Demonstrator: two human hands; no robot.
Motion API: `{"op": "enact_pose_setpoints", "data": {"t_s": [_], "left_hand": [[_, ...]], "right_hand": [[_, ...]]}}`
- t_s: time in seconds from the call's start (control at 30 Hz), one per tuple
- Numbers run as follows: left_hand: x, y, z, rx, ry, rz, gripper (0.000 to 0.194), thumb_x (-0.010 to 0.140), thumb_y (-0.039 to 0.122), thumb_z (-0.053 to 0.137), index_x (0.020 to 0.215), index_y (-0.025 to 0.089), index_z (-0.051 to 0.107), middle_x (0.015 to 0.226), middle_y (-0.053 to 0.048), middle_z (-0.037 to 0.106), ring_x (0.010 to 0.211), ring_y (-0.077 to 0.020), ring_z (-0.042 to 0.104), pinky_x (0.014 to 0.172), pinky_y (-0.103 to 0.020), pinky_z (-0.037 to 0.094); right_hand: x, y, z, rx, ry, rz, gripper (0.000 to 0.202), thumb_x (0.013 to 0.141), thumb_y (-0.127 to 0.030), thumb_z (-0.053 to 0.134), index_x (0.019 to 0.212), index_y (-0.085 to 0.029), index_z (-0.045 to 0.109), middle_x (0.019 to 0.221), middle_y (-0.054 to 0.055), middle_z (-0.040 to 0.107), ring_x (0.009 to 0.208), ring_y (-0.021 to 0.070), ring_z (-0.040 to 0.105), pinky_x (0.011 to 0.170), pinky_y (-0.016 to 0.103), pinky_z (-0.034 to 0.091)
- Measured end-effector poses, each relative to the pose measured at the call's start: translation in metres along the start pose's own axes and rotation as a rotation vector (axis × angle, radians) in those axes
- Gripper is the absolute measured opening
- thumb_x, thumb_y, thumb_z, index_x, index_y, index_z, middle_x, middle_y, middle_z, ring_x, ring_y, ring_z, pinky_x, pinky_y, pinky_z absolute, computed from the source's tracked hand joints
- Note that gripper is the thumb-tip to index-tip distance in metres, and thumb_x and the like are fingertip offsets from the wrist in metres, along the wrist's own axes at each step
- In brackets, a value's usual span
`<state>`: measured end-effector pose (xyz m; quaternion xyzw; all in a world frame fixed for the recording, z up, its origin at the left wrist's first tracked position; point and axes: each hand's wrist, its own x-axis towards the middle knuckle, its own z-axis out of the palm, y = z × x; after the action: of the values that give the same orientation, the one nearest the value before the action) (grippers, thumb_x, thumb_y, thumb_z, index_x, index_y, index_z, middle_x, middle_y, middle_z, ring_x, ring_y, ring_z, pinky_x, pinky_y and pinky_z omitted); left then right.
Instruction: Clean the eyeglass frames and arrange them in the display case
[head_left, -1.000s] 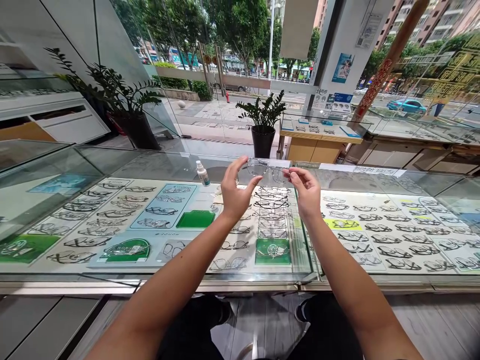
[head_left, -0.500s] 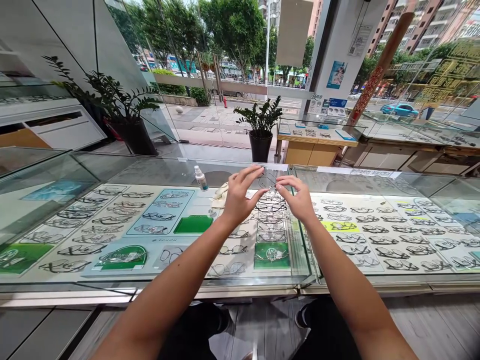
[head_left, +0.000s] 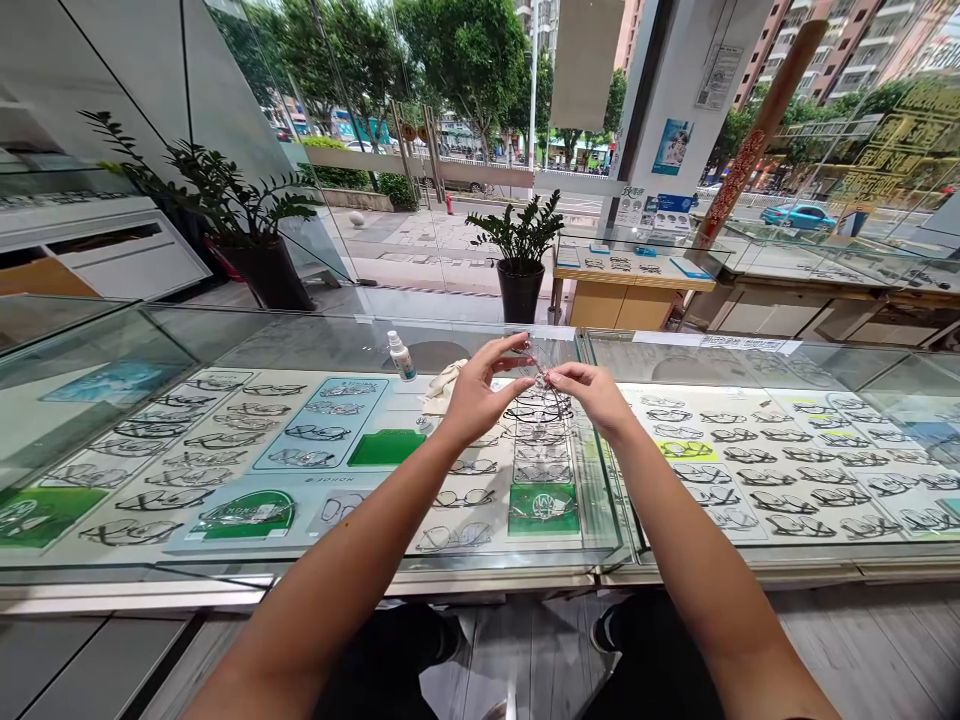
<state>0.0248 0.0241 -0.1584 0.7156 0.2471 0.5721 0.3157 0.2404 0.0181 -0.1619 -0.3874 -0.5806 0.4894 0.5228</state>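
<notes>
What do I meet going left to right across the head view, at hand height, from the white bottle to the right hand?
White bottle → pale cloth → left hand → glasses → right hand.

The glasses (head_left: 538,364) have been turned, so they are seen almost from the side. The right hand (head_left: 598,395) has been brought closer to the left hand (head_left: 480,395). More pale cloth (head_left: 442,388) is shown.

The held glasses (head_left: 535,363) look dark-rimmed; the bottle (head_left: 398,350) is white with a blue-green label (head_left: 406,367), the cloth (head_left: 441,391) cream. One display board (head_left: 386,449) is plain green, the floor (head_left: 541,645) grey woodgrain.
</notes>
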Motion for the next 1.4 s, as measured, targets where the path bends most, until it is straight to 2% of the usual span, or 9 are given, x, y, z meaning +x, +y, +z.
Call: {"op": "enact_pose_setpoints", "data": {"t_s": [0.13, 0.2, 0.3, 0.47, 0.93, 1.03, 1.13, 1.27, 1.4], "left_hand": [[0.000, -0.004, 0.000, 0.023, 0.010, -0.046, 0.072, 0.087, 0.039, 0.087, 0.153, 0.029, 0.058, 0.148, -0.016, 0.064, 0.119, -0.0275, 0.074, 0.106, -0.047, 0.060], [-0.001, -0.004, 0.002, 0.097, 0.140, -0.069, 0.078, 0.081, 0.039, 0.091, 0.151, 0.028, 0.058, 0.143, -0.015, 0.066, 0.115, -0.0251, 0.073, 0.100, -0.042, 0.059], [-0.005, 0.001, 0.008, 0.199, 0.336, -0.142, 0.047, 0.082, 0.043, 0.089, 0.122, 0.023, 0.073, 0.100, -0.004, 0.069, 0.085, -0.0169, 0.065, 0.079, -0.031, 0.054], [-0.011, 0.014, 0.023, 0.067, 0.132, -0.337, 0.034, 0.088, 0.054, 0.081, 0.091, 0.021, 0.084, 0.058, 0.005, 0.037, 0.059, -0.0126, 0.036, 0.058, -0.029, 0.033], [-0.006, -0.009, 0.019, -0.037, 0.205, -0.469, 0.041, 0.075, 0.056, 0.089, 0.089, 0.018, 0.083, 0.059, 0.003, 0.050, 0.059, -0.0124, 0.040, 0.058, -0.028, 0.033], [-0.005, -0.014, 0.010, 0.061, 0.205, -0.431, 0.039, 0.081, 0.056, 0.083, 0.091, 0.018, 0.081, 0.057, 0.006, 0.041, 0.057, -0.0116, 0.035, 0.058, -0.027, 0.030], [-0.002, -0.016, -0.002, 0.308, 0.137, -0.330, 0.034, 0.091, 0.052, 0.073, 0.094, 0.019, 0.079, 0.059, 0.006, 0.038, 0.058, -0.0122, 0.036, 0.060, -0.027, 0.030], [0.018, -0.018, -0.010, 0.803, -0.085, -0.231, 0.034, 0.102, 0.045, 0.056, 0.106, 0.020, 0.079, 0.078, -0.003, 0.066, 0.073, -0.0184, 0.057, 0.067, -0.029, 0.038], [0.059, -0.032, 0.002, 1.042, -0.347, -0.245, 0.026, 0.101, 0.035, 0.058, 0.105, 0.024, 0.082, 0.105, -0.008, 0.080, 0.096, -0.0254, 0.070, 0.075, -0.031, 0.044]], "right_hand": [[0.001, 0.002, 0.002, 0.037, 0.044, 0.008, 0.042, 0.067, -0.060, 0.095, 0.085, -0.023, 0.086, 0.089, 0.005, 0.082, 0.089, 0.0228, 0.071, 0.093, 0.042, 0.056], [0.001, 0.004, 0.004, 0.042, 0.092, -0.008, 0.041, 0.069, -0.059, 0.094, 0.087, -0.023, 0.086, 0.091, 0.006, 0.083, 0.091, 0.0237, 0.072, 0.094, 0.043, 0.056], [0.000, 0.008, 0.008, 0.022, 0.190, -0.083, 0.036, 0.075, -0.055, 0.091, 0.091, -0.023, 0.085, 0.102, 0.008, 0.083, 0.099, 0.0256, 0.074, 0.098, 0.044, 0.057], [-0.010, 0.009, 0.022, -0.246, 0.303, -0.348, 0.024, 0.091, -0.048, 0.079, 0.091, -0.025, 0.083, 0.110, 0.010, 0.080, 0.112, 0.0292, 0.072, 0.099, 0.046, 0.058], [-0.021, 0.004, 0.036, -0.425, 0.248, -0.527, 0.018, 0.099, -0.037, 0.067, 0.102, -0.028, 0.082, 0.115, 0.009, 0.078, 0.112, 0.0269, 0.072, 0.102, 0.045, 0.057], [-0.007, 0.013, 0.018, -0.323, 0.246, -0.382, 0.026, 0.097, -0.043, 0.069, 0.080, -0.024, 0.076, 0.092, 0.006, 0.076, 0.087, 0.0228, 0.070, 0.079, 0.036, 0.057], [0.017, 0.030, -0.022, -0.029, 0.404, -0.075, 0.050, 0.084, -0.044, 0.080, 0.054, -0.025, 0.045, 0.052, -0.006, 0.044, 0.052, 0.0120, 0.039, 0.054, 0.028, 0.042], [0.041, 0.053, -0.079, 0.175, 0.511, 0.063, 0.057, 0.084, -0.048, 0.072, 0.058, -0.029, 0.025, 0.042, -0.012, 0.018, 0.042, 0.0084, 0.013, 0.040, 0.026, 0.016], [0.046, 0.071, -0.103, 0.341, 0.491, 0.111, 0.059, 0.086, -0.050, 0.068, 0.064, -0.030, 0.016, 0.039, -0.014, 0.011, 0.038, 0.0081, 0.008, 0.037, 0.026, 0.011]]}}
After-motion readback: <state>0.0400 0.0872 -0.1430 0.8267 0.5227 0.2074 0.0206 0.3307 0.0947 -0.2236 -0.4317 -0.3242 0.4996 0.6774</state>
